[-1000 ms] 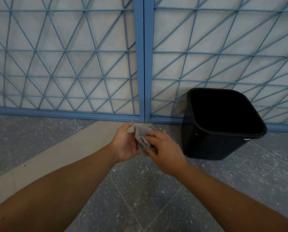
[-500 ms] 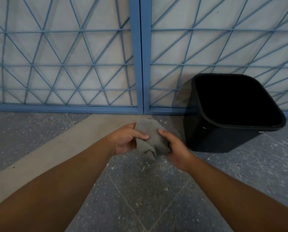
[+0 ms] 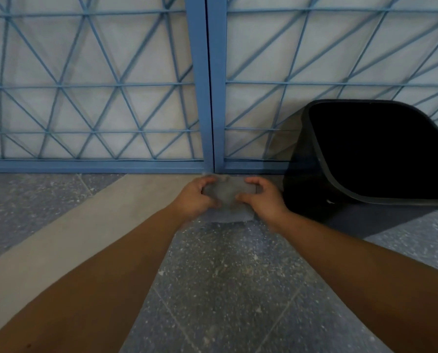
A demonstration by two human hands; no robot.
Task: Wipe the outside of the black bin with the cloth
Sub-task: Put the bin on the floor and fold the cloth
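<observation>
Left hand (image 3: 196,197) and right hand (image 3: 262,200) side by side, each pinching an edge of the grey cloth (image 3: 228,200), stretched flat between them, lower edge hanging free above the speckled floor (image 3: 225,276). Just right of the right hand, close but not touching: the black bin (image 3: 312,179), upright on the floor against the blue lattice panel (image 3: 202,98). No contact yet between cloth and bin. By the look of it, only the readying of the cloth underway; no wiping visibly begun, all visible outer walls probably left to do.

black bin (image 3: 314,200) cut off at right edge, cloth (image 3: 228,200) motion-blurred
</observation>
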